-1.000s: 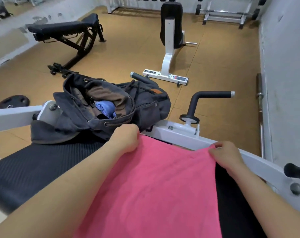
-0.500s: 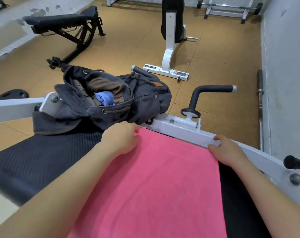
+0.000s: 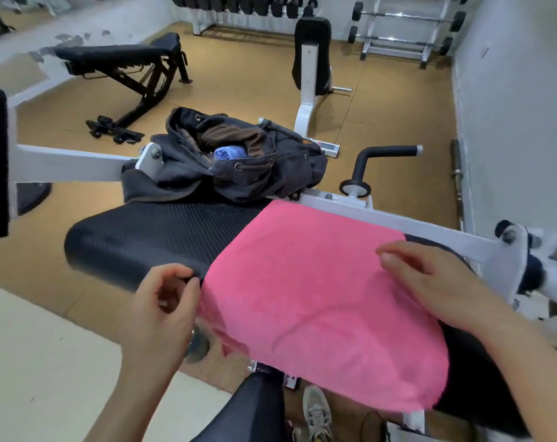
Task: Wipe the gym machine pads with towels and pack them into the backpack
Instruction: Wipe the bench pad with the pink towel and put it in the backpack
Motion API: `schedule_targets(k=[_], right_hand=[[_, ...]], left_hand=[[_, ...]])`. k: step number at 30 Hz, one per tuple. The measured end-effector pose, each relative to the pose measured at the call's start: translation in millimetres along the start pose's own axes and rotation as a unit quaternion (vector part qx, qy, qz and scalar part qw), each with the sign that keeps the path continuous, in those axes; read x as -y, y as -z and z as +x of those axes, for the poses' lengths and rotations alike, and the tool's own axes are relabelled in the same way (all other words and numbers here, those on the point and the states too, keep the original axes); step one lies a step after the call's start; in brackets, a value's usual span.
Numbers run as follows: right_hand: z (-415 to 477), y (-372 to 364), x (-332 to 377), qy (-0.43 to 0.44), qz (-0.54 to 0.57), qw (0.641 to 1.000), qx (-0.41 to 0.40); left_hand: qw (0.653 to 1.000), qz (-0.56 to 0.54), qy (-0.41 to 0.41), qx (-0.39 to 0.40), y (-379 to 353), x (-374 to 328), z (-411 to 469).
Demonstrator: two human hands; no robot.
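Pink towel [image 3: 318,288] spread between left hand [image 3: 162,301] and right hand [image 3: 430,279]

We see a pink towel [image 3: 318,301] spread flat over the black machine pad [image 3: 143,237], its near edge hanging over the pad's front, with our left hand [image 3: 162,301] at the towel's left edge, fingers curled beside the fabric though we cannot tell whether they pinch it, and our right hand [image 3: 430,279] resting with relaxed fingers on its right part. At the far left end of the pad sits the dark backpack [image 3: 238,167], mouth open, a blue towel [image 3: 229,153] showing inside. Beyond it, on the tan floor [image 3: 398,116], stand a black incline bench [image 3: 124,68] on the left and a white seat with a black backrest [image 3: 312,59], with dumbbell racks [image 3: 404,27] along the far wall.
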State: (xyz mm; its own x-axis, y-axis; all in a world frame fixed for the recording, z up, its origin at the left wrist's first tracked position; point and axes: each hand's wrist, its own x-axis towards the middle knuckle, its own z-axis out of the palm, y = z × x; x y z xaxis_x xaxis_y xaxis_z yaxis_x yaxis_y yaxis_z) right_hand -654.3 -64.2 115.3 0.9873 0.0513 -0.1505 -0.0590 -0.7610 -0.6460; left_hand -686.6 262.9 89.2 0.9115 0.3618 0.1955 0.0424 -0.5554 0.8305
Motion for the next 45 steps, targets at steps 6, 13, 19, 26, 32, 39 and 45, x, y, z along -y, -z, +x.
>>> schedule_targets(k=[6,13,19,26,32,39,45], right_hand=[[-125,-56,17,-0.022,0.089,0.959,-0.268],[-170,-109,-4,-0.247,0.311,0.875,-0.277],[-162,-97,-19,-0.292,0.314,0.887,-0.172],[-151,-134,-22,-0.302,0.353,0.885,-0.031],[-149,-145,-21,-0.278,0.344,0.894,-0.069],[-164,-147,-10,-0.251,0.304,0.891,-0.226],[-195,-135,16,-0.170,0.353,0.873,-0.289]], left_hand=[[0.980,-0.136,0.142,0.035,6,30,-29],[0.948,-0.190,0.228,0.114,-3,60,-32],[0.945,-0.144,0.197,0.216,-1,61,-35],[0.945,-0.109,0.184,0.249,-9,68,-35],[0.933,-0.047,0.189,0.303,-8,87,-45],[0.903,-0.190,0.257,0.288,5,86,-60],[0.880,-0.322,0.243,0.250,38,68,-77]])
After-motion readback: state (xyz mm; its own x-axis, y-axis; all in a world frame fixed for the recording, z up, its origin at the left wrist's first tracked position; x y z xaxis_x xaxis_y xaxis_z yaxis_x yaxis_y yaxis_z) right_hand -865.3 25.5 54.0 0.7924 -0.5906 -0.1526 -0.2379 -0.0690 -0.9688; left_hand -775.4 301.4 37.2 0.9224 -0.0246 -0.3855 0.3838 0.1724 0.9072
